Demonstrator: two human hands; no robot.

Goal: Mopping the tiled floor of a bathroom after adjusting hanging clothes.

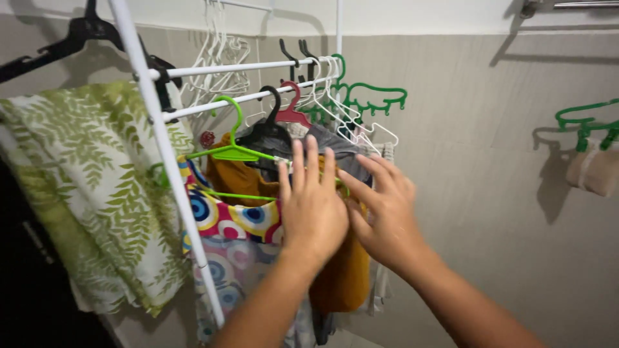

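Observation:
My left hand (313,206) is raised flat, fingers apart, against the clothes that hang on a white drying rack (169,158). My right hand (387,216) is beside it, fingers spread, touching the same bundle. Behind the hands hangs a mustard-orange garment (345,274). To its left, a garment with coloured circles (232,222) hangs on a green hanger (229,151). A black hanger (267,129) and a red hanger (293,113) hook onto the rack's rail above. Neither hand visibly grips anything.
A leaf-patterned green and white cloth (97,193) drapes over the rack's left side. White hangers (335,109) and green clip hangers (374,96) crowd the rail. Another green clip hanger (583,122) holds a beige item on the tiled wall at right.

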